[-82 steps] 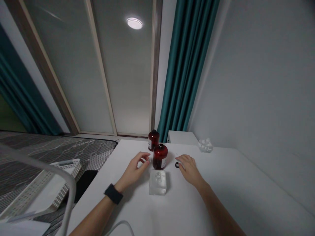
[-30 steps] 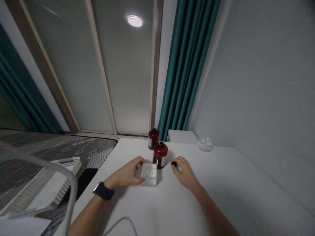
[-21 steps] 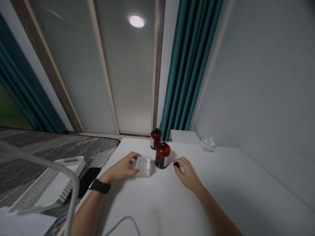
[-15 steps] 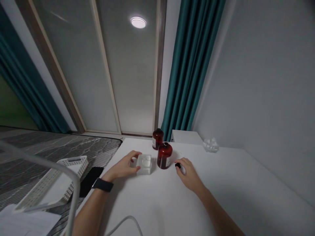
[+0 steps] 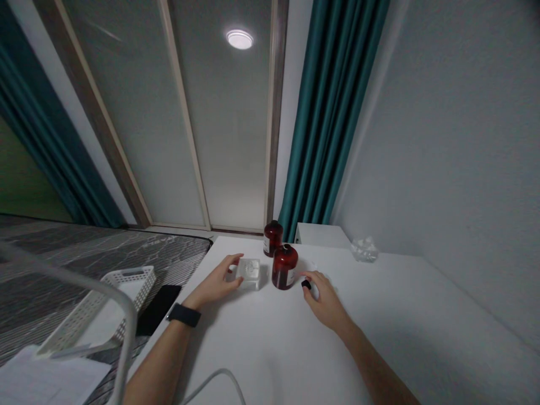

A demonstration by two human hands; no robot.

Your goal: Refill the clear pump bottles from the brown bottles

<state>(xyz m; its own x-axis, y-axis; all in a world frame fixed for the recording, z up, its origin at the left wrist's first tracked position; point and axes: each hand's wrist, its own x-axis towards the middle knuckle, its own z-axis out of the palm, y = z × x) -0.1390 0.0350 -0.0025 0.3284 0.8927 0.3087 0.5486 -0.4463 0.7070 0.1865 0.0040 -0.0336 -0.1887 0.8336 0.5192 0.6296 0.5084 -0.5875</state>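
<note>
My left hand (image 5: 219, 280), with a dark band at its wrist, has thumb and fingers around the left side of a clear square box (image 5: 248, 270) on the white table. Just right of the box stands an amber-red bottle (image 5: 284, 269) with a white label and a narrow neck. A similar bottle (image 5: 272, 238) is behind it. My right hand (image 5: 323, 298) is closed in a pinch on a small black cap (image 5: 306, 284), close to the front bottle's right side. Its lower fingers are partly hidden.
Crumpled clear plastic (image 5: 364, 249) lies at the table's back right, by the wall. A pale cable (image 5: 219, 372) curves over the near edge. To the left are a black flat object (image 5: 158, 310), a white perforated basket (image 5: 145, 281) and papers (image 5: 54, 374).
The clear box and my left hand have shifted slightly away from me across the table. My right hand stays beside the front bottle with the cap.
</note>
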